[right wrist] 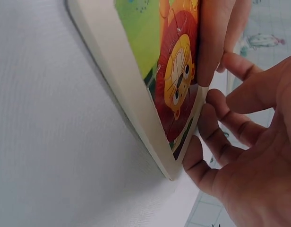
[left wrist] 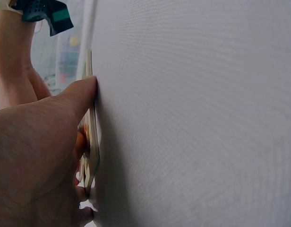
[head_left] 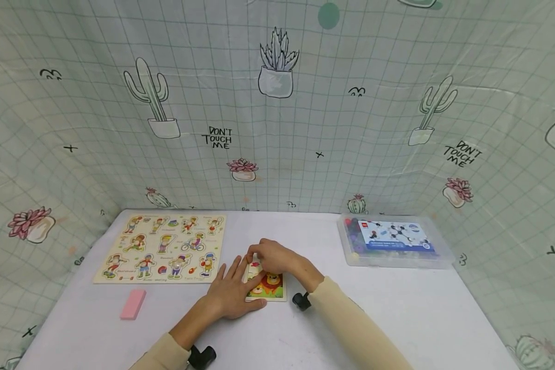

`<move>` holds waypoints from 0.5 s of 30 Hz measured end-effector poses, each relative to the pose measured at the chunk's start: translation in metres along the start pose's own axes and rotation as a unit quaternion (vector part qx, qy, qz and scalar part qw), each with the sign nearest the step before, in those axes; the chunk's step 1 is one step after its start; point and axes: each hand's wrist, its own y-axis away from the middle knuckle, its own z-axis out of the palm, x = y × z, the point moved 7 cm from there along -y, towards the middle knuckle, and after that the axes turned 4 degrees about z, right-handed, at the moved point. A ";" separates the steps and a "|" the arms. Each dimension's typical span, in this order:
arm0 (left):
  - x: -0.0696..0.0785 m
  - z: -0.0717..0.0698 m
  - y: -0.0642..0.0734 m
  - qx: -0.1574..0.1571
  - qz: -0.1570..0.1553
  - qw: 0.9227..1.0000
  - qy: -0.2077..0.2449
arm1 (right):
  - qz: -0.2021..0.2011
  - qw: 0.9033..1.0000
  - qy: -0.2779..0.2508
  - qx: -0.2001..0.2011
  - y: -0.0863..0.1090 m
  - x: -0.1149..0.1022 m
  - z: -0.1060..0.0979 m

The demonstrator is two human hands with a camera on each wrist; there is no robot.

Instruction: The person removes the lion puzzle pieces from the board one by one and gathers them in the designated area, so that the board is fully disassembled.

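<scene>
A small picture puzzle (head_left: 285, 294) with a pale frame lies before me, showing a lion with a red mane (right wrist: 176, 75) on green. My left hand (head_left: 233, 290) spreads its fingers over the puzzle's left side. Its thumb (left wrist: 84, 90) touches the near edge in the left wrist view, and one straight finger crosses the picture. Over the puzzle's far left corner is my right hand (head_left: 275, 255), its fingers bent and the thumb close to the index finger. In the right wrist view, its other fingertips (right wrist: 192, 146) sit along the frame's side. I cannot tell whether it pinches a piece.
A larger wooden puzzle board (head_left: 178, 251) with sports figures lies at the back left. In front of it is a pink block (head_left: 133, 304). A clear plastic box (head_left: 398, 260) of coloured parts stands at the back right. Patterned cloth (head_left: 277, 139) hangs behind the table.
</scene>
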 end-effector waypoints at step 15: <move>0.000 -0.001 0.001 0.002 0.001 1.000 -0.003 | -0.024 1.000 -0.004 0.017 -0.002 -0.008 -0.003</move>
